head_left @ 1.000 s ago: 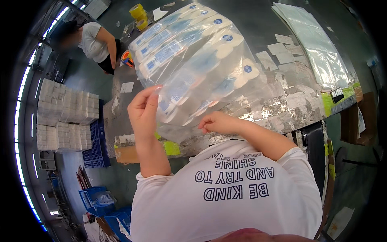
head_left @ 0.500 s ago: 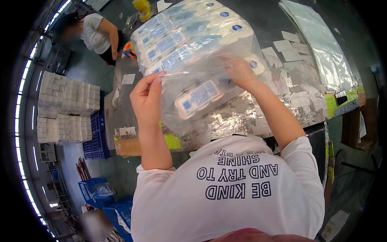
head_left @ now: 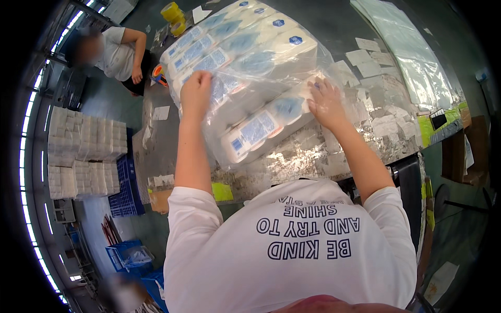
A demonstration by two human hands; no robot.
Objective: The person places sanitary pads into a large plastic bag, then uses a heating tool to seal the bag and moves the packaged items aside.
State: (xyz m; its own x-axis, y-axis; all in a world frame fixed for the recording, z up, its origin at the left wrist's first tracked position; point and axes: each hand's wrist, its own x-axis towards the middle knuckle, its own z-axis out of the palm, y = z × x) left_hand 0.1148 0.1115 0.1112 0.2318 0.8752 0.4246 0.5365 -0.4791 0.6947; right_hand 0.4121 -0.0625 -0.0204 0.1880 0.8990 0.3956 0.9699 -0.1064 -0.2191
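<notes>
A large clear plastic bag (head_left: 211, 136) lies on the table, filled with several long white-and-blue packs of paper rolls (head_left: 224, 31). One pack (head_left: 255, 131) sits at the bag's near end, slightly apart from the others. My left hand (head_left: 195, 95) is closed on the bag's film at its left side, above the packs. At the right end of the near pack, my right hand (head_left: 326, 106) rests with fingers spread; the film lies about it. Whether film is between hand and pack is unclear.
An orange tape dispenser (head_left: 158, 76) and yellow tape rolls (head_left: 173, 16) are at the far left of the table (head_left: 334, 154). Flat plastic bags (head_left: 404, 57) lie on the right. Another person (head_left: 115, 55) stands beyond the left edge. White wrapped bundles (head_left: 83, 151) are stacked on a blue pallet (head_left: 127, 182).
My left hand has moved up and away, drawing film over the packs. My right hand has dropped from the lifted film onto the near pack's right end and spread its fingers.
</notes>
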